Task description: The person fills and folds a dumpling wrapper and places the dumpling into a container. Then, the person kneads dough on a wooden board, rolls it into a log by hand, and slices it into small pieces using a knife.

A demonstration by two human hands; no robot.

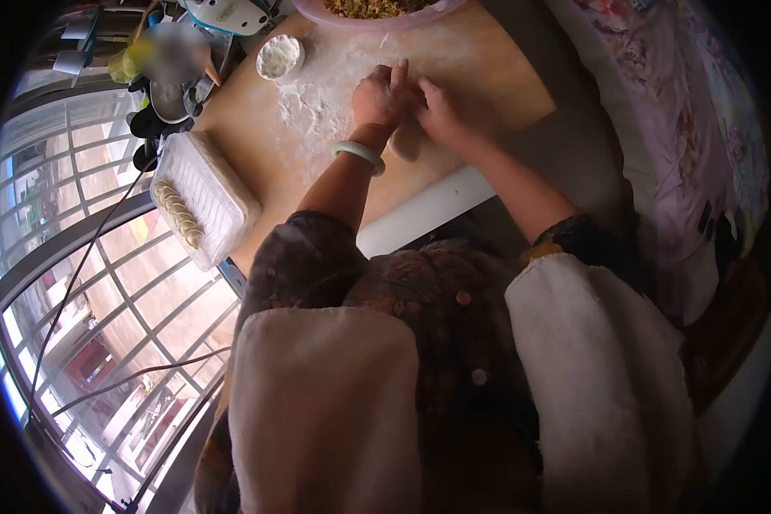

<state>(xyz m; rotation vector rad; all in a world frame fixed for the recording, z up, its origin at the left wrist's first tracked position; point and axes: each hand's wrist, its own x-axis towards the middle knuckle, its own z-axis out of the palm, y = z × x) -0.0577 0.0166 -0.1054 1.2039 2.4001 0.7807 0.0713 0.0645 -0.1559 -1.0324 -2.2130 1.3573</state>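
Note:
My left hand [380, 96], with a pale green bangle [359, 157] on its wrist, is over the floured board [497, 64]. Its fingers are drawn together toward my right hand [439, 112], which is curled close beside it. The two hands meet at the fingertips. Whatever is pinched between them is hidden. Just below them on the board lies a pale, rounded lump that looks like dough [405, 142]. Loose white flour [304, 117] is spread on the board left of my left hand.
A small white bowl of flour [280, 57] stands at the upper left. At the far edge is a pink basin [317, 12] of chopped filling [377, 7]. A clear plastic tray [240, 193] at left holds a row of folded dumplings [178, 212]. Barred windows are beyond.

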